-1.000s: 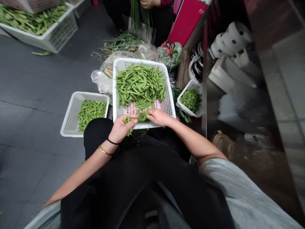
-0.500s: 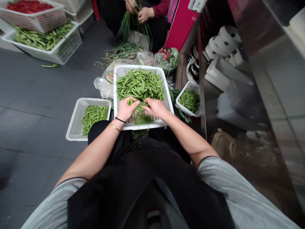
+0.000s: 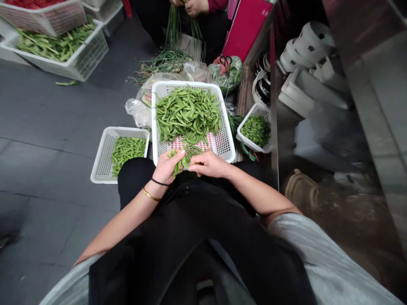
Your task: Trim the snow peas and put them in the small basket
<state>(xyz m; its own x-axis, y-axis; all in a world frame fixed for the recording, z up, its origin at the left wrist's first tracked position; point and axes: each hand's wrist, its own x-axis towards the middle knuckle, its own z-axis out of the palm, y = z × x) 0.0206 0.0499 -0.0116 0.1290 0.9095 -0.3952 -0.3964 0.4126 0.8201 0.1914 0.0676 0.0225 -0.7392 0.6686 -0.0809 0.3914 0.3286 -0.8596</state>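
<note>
Several green pea pods (image 3: 177, 163) are in my left hand (image 3: 164, 168), which is closed around them with the thumb on top. Touching their right end is my right hand (image 3: 210, 164), its thumb and forefinger pinched at the tip of a pod. Both hands are over the near rim of a white perforated basket (image 3: 227, 148) at my lap. A heap of pea pods (image 3: 187, 112) fills the basket's far part, and a small pile of thin green trimmings (image 3: 192, 150) lies near its front edge.
A smaller white basket (image 3: 101, 163) with pea pods stands on the floor at left; another holds leafy greens (image 3: 257, 129) at right. Beyond are plastic bags (image 3: 138, 112), scissors (image 3: 225, 63), and a co-worker's hand (image 3: 195, 6) with long green stalks. Stacked crates (image 3: 84, 63) stand far left.
Both hands have drawn back toward my body from the pod heap to the basket's near rim. More pods now show in my left hand. The view has shifted slightly.
</note>
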